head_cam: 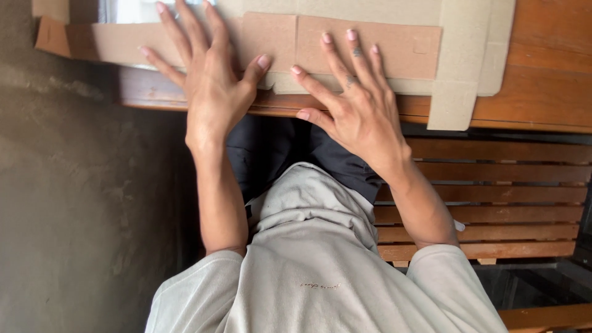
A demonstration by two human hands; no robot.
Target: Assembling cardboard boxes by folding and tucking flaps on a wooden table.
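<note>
A flat, unfolded brown cardboard blank (401, 46) with flaps and cut-outs lies on a wooden table (542, 92). My left hand (213, 80) rests palm down on its left part with the fingers spread and the thumb near a notch in the near edge. My right hand (361, 108) lies palm down beside it. Its fingertips are on the darker brown panel and its heel is over the table's near edge. Neither hand grips anything. One pale flap (452, 105) hangs over the table edge on the right.
A slatted wooden bench (505, 203) runs under my right forearm. A rough concrete floor (74, 185) fills the left side. A pale glossy sheet (132, 9) shows beyond the cardboard at the top left. My grey shirt and dark trousers fill the bottom.
</note>
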